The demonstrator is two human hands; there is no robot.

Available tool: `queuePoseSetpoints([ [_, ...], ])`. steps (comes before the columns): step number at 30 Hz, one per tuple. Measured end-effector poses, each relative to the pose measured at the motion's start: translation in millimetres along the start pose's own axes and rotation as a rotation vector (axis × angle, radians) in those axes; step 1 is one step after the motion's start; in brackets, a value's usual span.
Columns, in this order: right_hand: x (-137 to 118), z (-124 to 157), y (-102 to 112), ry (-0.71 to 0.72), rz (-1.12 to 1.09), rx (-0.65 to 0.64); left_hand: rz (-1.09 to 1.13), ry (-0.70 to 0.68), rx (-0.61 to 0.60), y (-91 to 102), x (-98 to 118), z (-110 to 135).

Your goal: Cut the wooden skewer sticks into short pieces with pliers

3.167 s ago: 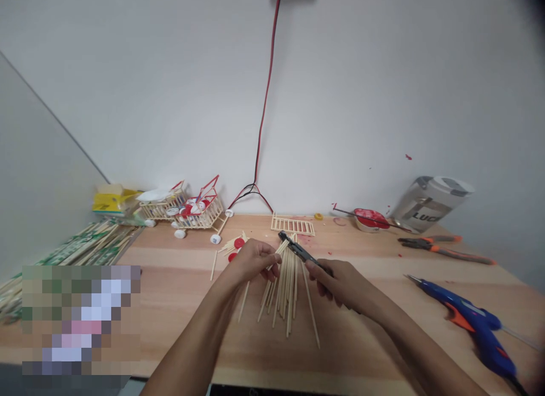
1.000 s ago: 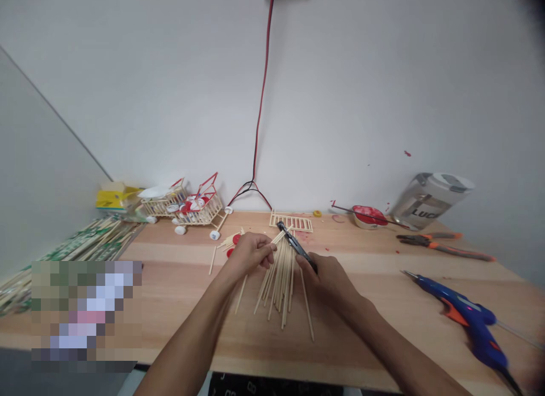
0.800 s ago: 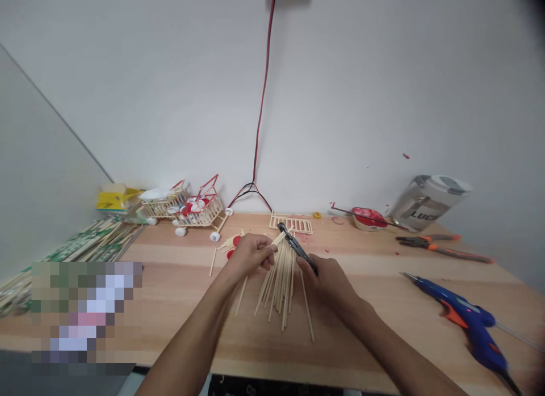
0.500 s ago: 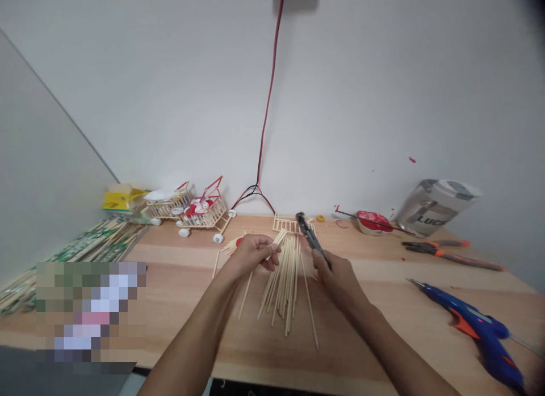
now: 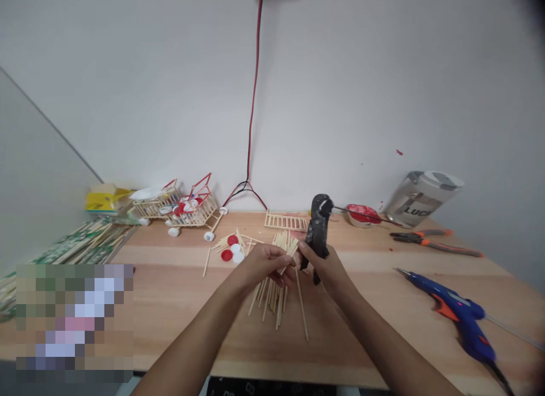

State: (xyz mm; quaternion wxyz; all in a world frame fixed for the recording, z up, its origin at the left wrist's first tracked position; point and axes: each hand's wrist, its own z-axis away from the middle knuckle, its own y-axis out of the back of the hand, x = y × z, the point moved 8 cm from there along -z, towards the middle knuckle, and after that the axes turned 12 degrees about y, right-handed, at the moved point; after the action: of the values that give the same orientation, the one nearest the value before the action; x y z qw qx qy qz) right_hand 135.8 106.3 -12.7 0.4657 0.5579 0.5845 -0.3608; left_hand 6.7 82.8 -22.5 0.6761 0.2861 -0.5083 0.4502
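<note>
My left hand [image 5: 268, 264] is closed round a small bunch of short wooden sticks [image 5: 293, 247]. In my right hand [image 5: 330, 266] is a black plier-like hand tool [image 5: 318, 223] with a rounded head, held upright. My right thumb and fingers are close to the upper ends of the bunch; whether they touch is unclear. Under both hands lies a loose fan of longer wooden sticks [image 5: 279, 305], partly hidden by my left hand. Just behind them, a small ladder-like stick frame [image 5: 286, 221] lies on the table. Red and white bottle caps [image 5: 227, 255] lie left of my left hand.
Two small stick carts [image 5: 193, 211] with white wheels stand at the back left, near bundled sticks [image 5: 85, 248]. To the right are a blue glue gun [image 5: 455, 308], orange-handled pliers [image 5: 438, 243], a red-stained bowl [image 5: 363, 215] and a tilted clear jar [image 5: 423, 200]. A red-black cable [image 5: 252, 112] hangs down the wall.
My right hand has turned the black tool more upright and brought it closer to my left hand. The sticks stay in my left hand, and the whole view has shifted slightly.
</note>
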Motion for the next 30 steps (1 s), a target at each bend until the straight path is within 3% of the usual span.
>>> queuePoseSetpoints([
  [8, 17.1, -1.8, 3.9, -0.062, -0.044, 0.017, -0.034, 0.045, 0.104, -9.8, -7.4, -8.0],
  [12, 24.2, -2.8, 14.1, -0.135, -0.164, 0.112, -0.027, 0.018, -0.002, -11.8, -4.9, -4.3],
  [16, 21.9, -1.6, 21.3, -0.167, -0.233, 0.175, -0.246, -0.025, -0.073, -13.5, 0.1, 2.6],
  [20, 16.0, -1.7, 23.4, -0.112, -0.129, 0.147, -0.293, -0.035, 0.002, -12.5, 0.3, 0.2],
  [25, 11.0, -3.2, 20.8, 0.031, 0.112, 0.083, -0.166, -0.131, 0.275, 0.2, 1.1, -4.8],
  [30, 9.8, -0.4, 13.5, 0.058, 0.155, 0.06, -0.308, -0.145, 0.262, -5.2, 12.7, 2.4],
])
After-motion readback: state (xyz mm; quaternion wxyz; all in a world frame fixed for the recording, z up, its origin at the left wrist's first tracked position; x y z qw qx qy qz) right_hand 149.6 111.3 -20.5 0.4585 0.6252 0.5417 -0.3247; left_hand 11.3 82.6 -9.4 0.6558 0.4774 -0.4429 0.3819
